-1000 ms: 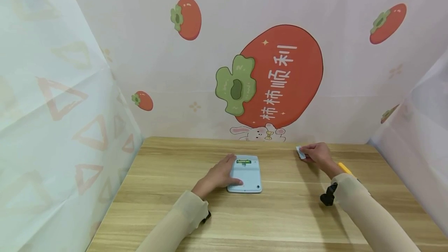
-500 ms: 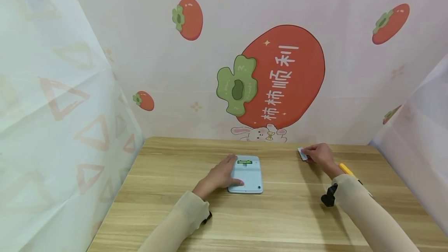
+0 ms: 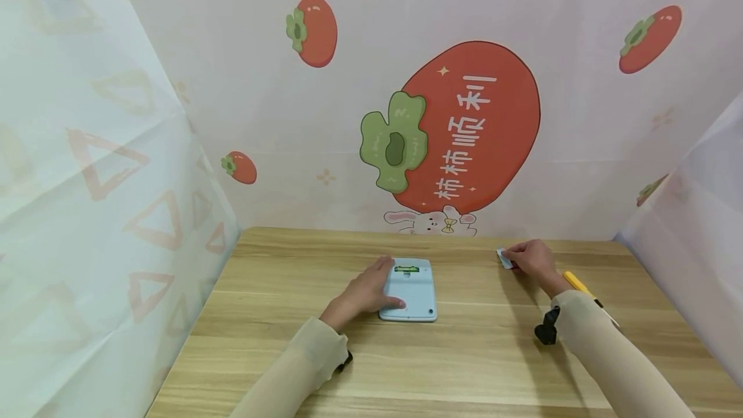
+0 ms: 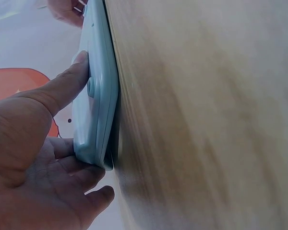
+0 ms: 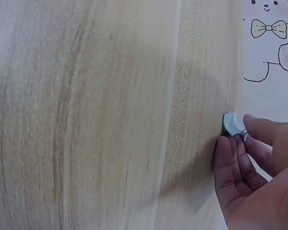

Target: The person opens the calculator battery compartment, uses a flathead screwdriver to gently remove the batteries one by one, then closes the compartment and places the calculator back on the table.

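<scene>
A flat light-blue tablet-shaped device (image 3: 413,298) with rounded corners lies on the wooden table. Near its far end, a small slot shows a green-and-yellow strip, perhaps a battery (image 3: 406,269). My left hand (image 3: 366,289) grips the device's left side, thumb across the upper face and fingers around the edge; the left wrist view shows the casing (image 4: 93,120) between thumb and fingers. Farther right, near the table's back edge, my right hand (image 3: 535,258) pinches a small light-blue cover (image 5: 232,123) between thumb and fingertips, low at the tabletop. Fingers partly hide this cover.
A screwdriver with a yellow handle (image 3: 577,282) lies right of my right wrist, partly behind the sleeve. White printed sheets (image 3: 325,115) stand behind the table (image 3: 464,366) and along both sides.
My right hand has shifted slightly nearer with the small cover, which now lies flatter toward the tabletop. The left hand and the device stay in place.
</scene>
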`<state>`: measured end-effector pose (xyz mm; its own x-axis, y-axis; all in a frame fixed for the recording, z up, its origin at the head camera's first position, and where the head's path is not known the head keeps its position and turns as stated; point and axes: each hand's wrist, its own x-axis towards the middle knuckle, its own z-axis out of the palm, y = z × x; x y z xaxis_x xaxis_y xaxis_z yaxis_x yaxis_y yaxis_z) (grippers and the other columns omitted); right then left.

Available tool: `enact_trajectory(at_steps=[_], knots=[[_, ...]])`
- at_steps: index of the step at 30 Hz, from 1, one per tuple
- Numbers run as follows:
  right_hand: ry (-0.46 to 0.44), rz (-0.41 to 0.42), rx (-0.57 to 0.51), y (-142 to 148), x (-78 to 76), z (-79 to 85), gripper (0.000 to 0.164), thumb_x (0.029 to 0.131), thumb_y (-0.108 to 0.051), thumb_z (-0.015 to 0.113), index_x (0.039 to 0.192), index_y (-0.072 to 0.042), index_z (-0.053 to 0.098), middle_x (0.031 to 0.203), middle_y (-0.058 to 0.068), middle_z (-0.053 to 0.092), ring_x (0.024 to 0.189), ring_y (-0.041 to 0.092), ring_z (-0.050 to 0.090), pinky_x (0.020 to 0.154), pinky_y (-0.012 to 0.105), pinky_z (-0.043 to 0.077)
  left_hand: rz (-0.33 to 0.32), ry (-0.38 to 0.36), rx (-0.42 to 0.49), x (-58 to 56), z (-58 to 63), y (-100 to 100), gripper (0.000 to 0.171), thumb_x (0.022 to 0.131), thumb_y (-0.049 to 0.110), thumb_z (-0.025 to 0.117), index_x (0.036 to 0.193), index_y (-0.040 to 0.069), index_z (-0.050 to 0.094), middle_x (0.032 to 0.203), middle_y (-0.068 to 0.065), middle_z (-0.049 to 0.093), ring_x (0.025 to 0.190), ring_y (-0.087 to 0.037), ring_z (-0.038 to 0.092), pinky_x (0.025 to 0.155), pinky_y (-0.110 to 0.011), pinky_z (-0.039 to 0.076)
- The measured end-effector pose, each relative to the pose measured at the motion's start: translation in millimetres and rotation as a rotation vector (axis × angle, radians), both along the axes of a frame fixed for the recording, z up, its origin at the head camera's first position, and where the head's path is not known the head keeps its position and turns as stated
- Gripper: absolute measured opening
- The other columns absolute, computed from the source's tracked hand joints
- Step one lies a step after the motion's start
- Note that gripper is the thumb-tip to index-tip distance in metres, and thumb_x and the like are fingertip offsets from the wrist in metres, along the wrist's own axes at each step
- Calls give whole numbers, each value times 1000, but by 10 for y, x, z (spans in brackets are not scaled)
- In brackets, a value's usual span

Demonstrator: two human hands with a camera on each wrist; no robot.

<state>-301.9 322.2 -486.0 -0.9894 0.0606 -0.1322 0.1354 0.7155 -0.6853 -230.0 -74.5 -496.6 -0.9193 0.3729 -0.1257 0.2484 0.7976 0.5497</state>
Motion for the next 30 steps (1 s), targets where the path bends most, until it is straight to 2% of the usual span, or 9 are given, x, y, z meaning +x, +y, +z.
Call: enact_trajectory(at_steps=[12,18,24,30], knots=[[16,11,47,13,15,-9,33,101,-18,70,109,13,76,78,9,76,63,10,65,57,24,55,-1,-13,5,1,-12,-3,103,88,43,87,166,7,31,173,-15,29,158,-35,32,121,-62,36],[27,19,74,22,14,-10,34,101,-20,70,109,12,76,77,7,76,62,11,65,56,24,53,-4,-8,5,-1,-7,-4,102,88,43,87,166,6,32,173,-15,30,158,-35,32,121,-62,36],[33,25,124,23,16,-12,35,103,-22,68,110,12,76,71,0,71,63,13,62,58,27,49,-4,-9,2,6,1,-4,102,88,43,87,166,7,32,173,-15,29,158,-35,32,121,-62,36],[41,36,150,37,27,-10,38,104,-24,64,112,12,75,72,1,71,65,13,61,60,28,48,-6,-11,-3,7,10,-5,103,88,43,87,166,6,31,173,-14,29,158,-34,32,121,-62,36]])
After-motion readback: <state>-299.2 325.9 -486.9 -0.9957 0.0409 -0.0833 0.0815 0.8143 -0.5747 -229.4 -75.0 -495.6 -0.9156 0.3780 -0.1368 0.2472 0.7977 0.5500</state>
